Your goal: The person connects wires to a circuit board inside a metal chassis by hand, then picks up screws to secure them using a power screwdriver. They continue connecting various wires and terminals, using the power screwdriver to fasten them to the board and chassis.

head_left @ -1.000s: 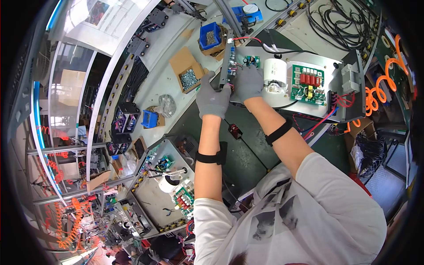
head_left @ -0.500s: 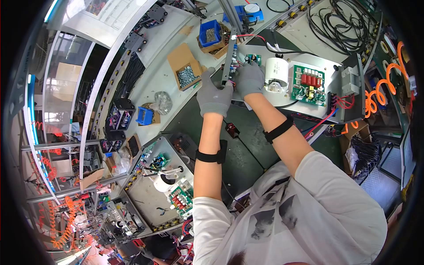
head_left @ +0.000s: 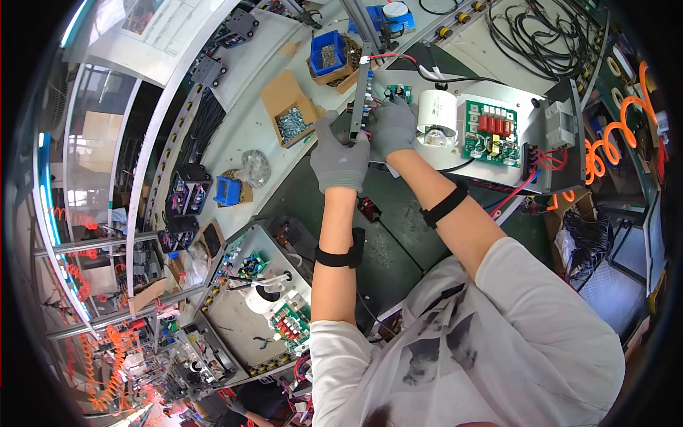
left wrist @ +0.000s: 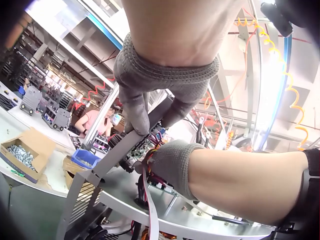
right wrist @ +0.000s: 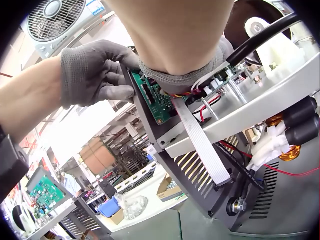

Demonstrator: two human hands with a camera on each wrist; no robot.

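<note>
The gloved left hand point(head_left: 340, 158) grips the lower end of an upright dark metal panel point(head_left: 361, 99). In the right wrist view its thumb and fingers hold the edge of this panel, which carries a green circuit board point(right wrist: 162, 107). Just right of the panel, the gloved right hand point(head_left: 393, 128) reaches in among wires, where the left wrist view has the right hand point(left wrist: 175, 162) at them; its fingertips are hidden. A grey ribbon cable point(right wrist: 202, 145) hangs below. Beyond the right hand on the chassis are a white cylinder point(head_left: 437, 110) and a board with red parts point(head_left: 494, 127).
Left of the panel are a cardboard box of screws point(head_left: 292, 126), a blue bin point(head_left: 327, 54) and a plastic bag point(head_left: 255, 169). A second chassis point(head_left: 238, 331) sits at lower left. Black cables point(head_left: 537, 39) lie coiled at the upper right, near an orange coiled hose point(head_left: 626, 117).
The head view has shifted slightly. The left hand stays on the panel and the right hand stays among the wires, with only small movement.
</note>
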